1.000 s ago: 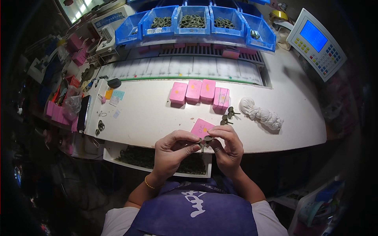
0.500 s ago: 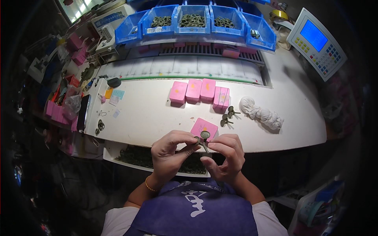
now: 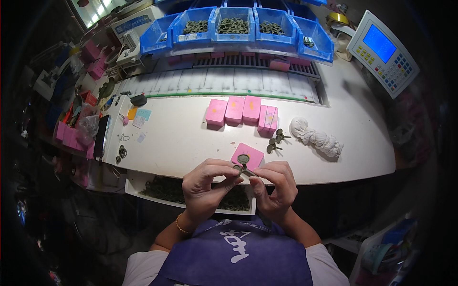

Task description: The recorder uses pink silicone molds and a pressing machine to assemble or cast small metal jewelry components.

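Note:
Over the near edge of the table, both hands hold a small dark green piece with two round, rimmed heads on a thin stem. My left hand is closed, pinching it by the lower head. Thumb and fingers of my right hand close on the stem from the other side. Just beyond the fingertips lies a flat pink block, partly covered by the piece. More dark green stemmed pieces of the same look lie to the right, beside a twisted white cloth.
Several pink blocks stand mid-table. Behind them are a white marked strip and blue bins holding green pieces. An open drawer of dark green bits sits below the edge. A keypad display stands far right.
My right thumb and fingers have come together on the stem. The piece has turned a little, its upper head shifting left and up. My left hand has hardly moved.

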A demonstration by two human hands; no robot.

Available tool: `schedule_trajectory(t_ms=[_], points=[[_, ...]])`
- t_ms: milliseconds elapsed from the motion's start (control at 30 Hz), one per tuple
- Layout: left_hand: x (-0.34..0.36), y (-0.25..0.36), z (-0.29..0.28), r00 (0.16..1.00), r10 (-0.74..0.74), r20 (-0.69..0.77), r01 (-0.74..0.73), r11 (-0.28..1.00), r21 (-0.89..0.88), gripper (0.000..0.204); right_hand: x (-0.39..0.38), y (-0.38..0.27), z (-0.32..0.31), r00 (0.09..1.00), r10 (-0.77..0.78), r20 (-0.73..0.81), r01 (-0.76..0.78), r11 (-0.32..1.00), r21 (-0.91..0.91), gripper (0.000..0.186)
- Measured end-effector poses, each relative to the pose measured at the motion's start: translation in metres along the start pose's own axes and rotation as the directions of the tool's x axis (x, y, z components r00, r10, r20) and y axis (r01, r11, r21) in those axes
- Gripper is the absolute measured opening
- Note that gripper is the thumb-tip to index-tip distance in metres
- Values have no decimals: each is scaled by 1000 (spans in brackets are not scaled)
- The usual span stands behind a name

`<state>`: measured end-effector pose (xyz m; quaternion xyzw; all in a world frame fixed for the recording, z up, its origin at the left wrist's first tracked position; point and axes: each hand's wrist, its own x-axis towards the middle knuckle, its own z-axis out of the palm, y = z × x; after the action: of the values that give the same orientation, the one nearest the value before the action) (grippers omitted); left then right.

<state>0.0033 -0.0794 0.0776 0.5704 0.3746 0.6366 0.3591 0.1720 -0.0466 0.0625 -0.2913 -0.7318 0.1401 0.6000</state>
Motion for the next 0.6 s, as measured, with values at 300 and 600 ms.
schedule_trajectory(t_ms=[300,600], points=[[-2,2,1,1000,-11,-1,11,1000,19,26,-3,2,2,999,51,-10,-50,998,42,21],[-5,3,2,1000,-22,-4,22,1000,22,26,-8,0,2,995,101,-14,-100,992,71,22]])
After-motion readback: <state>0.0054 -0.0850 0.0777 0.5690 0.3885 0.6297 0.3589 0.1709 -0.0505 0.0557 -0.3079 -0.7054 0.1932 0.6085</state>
